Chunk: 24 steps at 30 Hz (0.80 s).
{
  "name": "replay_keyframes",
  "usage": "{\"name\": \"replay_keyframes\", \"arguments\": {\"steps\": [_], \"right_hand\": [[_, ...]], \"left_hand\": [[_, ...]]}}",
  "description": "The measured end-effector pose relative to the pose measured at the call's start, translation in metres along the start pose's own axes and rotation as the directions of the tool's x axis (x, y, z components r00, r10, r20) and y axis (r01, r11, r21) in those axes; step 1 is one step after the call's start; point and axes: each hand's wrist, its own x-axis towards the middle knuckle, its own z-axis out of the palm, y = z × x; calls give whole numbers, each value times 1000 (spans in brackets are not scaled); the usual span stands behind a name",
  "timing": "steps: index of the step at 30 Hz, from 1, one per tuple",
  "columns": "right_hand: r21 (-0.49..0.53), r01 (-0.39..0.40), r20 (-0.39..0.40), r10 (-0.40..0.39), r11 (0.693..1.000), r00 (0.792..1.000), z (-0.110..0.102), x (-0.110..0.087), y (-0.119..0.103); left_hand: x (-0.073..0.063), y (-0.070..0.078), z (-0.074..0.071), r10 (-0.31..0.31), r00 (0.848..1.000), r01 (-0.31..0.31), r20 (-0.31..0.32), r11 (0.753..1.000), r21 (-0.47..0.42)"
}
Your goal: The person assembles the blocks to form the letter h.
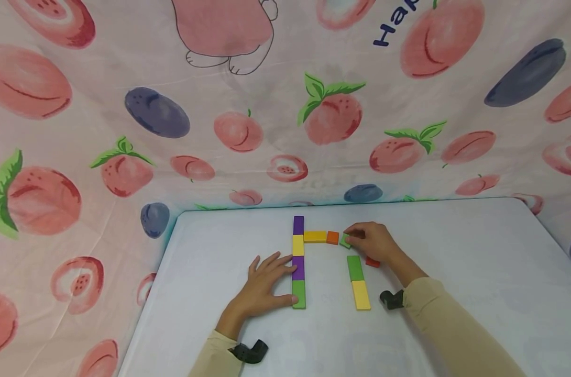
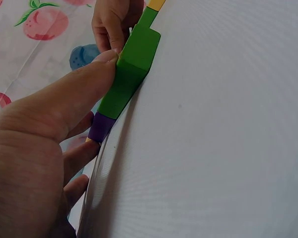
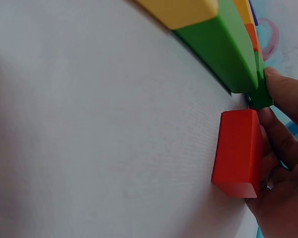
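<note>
My left hand [image 1: 265, 290] rests with spread fingers against the left side of a column of blocks. Its thumb touches the bottom green block [image 1: 299, 296], and fingertips meet the purple block [image 1: 299, 268] above. Higher in that column are a yellow block [image 1: 298, 245] and another purple block [image 1: 298, 225]. A yellow block [image 1: 315, 237] and a small orange block [image 1: 332, 238] run rightward from it. At that row's right end, my right hand [image 1: 374, 242] pinches a small green block [image 3: 260, 91], which sits slightly tilted in the head view.
Below the right hand, a longer green block [image 1: 355, 268] and a yellow block [image 1: 361, 296] form a slanted second column. A red block [image 3: 237, 148] lies beside it, partly under the right hand. Fruit-patterned cloth [image 1: 248, 167] rises behind the white table [image 1: 210, 251].
</note>
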Motion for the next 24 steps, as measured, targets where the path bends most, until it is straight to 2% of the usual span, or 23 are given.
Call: {"name": "replay_keyframes", "arguments": {"steps": [7, 16, 24], "right_hand": [[-12, 9, 23, -9, 1000, 1000, -1, 0, 2], [77, -52, 162, 39, 996, 986, -16, -3, 5], [91, -61, 169, 45, 994, 985, -17, -2, 6]], "left_hand": [[0, -1, 1, -5, 1000, 5, 2, 1000, 5], [0, -1, 0, 2, 1000, -2, 2, 1000, 11], [1, -1, 0, 4, 1000, -4, 3, 1000, 25]]}}
